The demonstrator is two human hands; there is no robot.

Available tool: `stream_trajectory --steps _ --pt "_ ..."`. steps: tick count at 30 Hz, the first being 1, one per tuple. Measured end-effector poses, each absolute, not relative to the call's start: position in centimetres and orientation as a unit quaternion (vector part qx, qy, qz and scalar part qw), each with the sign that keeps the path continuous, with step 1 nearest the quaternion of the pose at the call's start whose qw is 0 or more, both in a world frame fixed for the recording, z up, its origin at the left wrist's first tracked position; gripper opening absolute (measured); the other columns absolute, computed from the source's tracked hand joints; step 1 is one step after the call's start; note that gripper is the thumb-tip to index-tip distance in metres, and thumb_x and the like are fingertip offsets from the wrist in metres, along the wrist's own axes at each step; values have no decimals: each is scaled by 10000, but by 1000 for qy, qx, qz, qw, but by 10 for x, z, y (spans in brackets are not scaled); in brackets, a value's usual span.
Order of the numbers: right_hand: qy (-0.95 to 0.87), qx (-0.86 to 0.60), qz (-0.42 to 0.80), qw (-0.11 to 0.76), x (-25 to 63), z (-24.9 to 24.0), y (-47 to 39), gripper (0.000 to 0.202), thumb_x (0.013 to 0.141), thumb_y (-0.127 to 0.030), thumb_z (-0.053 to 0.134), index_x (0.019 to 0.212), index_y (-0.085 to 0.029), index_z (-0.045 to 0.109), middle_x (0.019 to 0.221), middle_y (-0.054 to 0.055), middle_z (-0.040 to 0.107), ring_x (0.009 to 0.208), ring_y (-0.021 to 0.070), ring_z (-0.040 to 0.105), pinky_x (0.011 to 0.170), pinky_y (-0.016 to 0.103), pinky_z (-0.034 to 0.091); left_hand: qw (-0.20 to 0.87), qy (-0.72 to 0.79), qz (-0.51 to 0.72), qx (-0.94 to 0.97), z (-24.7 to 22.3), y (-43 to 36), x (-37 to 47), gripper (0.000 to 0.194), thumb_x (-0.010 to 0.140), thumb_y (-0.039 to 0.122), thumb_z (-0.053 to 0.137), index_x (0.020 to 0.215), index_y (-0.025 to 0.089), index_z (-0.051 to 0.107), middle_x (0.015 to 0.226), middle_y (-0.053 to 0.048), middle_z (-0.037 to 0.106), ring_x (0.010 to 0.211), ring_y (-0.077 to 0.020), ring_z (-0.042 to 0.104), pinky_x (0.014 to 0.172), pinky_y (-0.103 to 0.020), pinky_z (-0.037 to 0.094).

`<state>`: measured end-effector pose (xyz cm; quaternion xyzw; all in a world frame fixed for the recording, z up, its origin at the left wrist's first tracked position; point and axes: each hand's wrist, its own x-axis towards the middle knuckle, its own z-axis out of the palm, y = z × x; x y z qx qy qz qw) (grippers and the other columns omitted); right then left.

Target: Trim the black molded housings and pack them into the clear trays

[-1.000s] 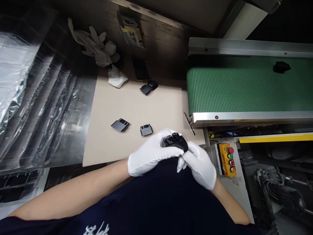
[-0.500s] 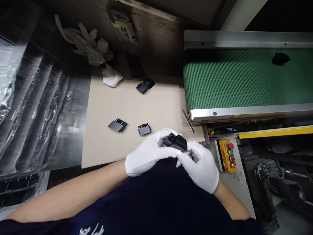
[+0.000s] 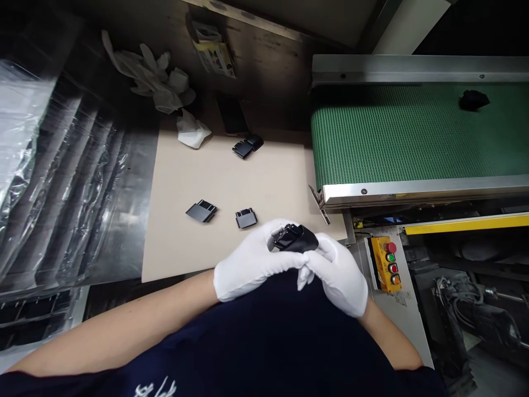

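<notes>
Both hands wear white gloves and meet in front of my dark shirt. My left hand (image 3: 258,262) is wrapped round a glossy black plastic part (image 3: 298,238), thumb below it and fingers behind. My right hand (image 3: 341,273) has its fingers pinched at the part's lower right end, touching it and the left fingertips. On the beige board (image 3: 177,248) lie a flat black piece (image 3: 202,211) at the left, a smaller black piece (image 3: 247,218) nearer my left hand, and a black two-section piece (image 3: 248,146) farther back.
A green conveyor (image 3: 392,138) with metal rails holds a black part (image 3: 473,100). A yellow button box (image 3: 386,264) stands right of my right hand. White gloves (image 3: 157,77), a white crumpled cloth (image 3: 192,130) and a dark phone-like slab (image 3: 232,115) lie at the back.
The black part has turned slightly between my hands. My right hand has shifted a little up and left, its fingers closer against the part. The view has moved slightly.
</notes>
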<state>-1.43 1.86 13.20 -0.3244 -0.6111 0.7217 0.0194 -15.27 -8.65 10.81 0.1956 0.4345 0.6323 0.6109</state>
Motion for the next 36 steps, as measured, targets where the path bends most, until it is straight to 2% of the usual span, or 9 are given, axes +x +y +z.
stream_trajectory --steps 2,4,10,21,28,32,36 --pt "-559 -311 768 21 -15 125 20 108 852 -287 614 850 -179 609 565 -40 655 494 139 651 503 244 474 649 388 627 188 112 -86 -151 407 775 196 806 1104 194 567 705 -2 741 621 -211 709 635 -349 558" --pt "-525 -293 798 34 -15 120 20 158 860 -319 619 796 -177 593 551 -30 652 467 135 631 486 243 448 662 380 620 181 115 -86 -150 517 763 120 784 1184 211 498 657 24 740 604 -214 719 658 -360 567" --pt "-470 -294 832 25 -18 121 18 269 868 -380 638 702 -182 559 490 -10 624 427 132 593 439 231 374 663 384 619 173 117 -90 -153 710 749 83 784 1315 301 414 720 77 760 668 -203 751 709 -353 575" --pt "-458 -282 843 9 -18 121 17 316 908 -407 643 714 -163 594 460 -32 593 381 118 578 413 219 354 674 389 601 181 109 -92 -161 603 727 117 824 1198 285 487 775 64 746 636 -174 725 609 -282 530" --pt "-441 -270 856 6 -20 123 18 384 913 -403 613 617 -160 598 431 2 580 393 127 557 404 233 324 620 490 584 188 110 -94 -162 601 636 139 864 1144 245 562 835 56 706 723 -160 700 733 -311 560" --pt "-433 -261 863 -5 -22 127 19 435 912 -400 587 541 -176 564 411 15 560 382 129 529 396 245 306 613 504 573 205 111 -94 -163 545 675 152 842 1134 252 566 902 43 719 829 -183 717 734 -299 558" --pt "-459 -263 849 0 -20 126 19 423 926 -390 580 563 -175 573 432 13 580 404 127 540 420 250 318 622 481 579 217 110 -93 -162 539 715 165 834 1154 260 536 844 45 732 778 -184 726 663 -282 546"
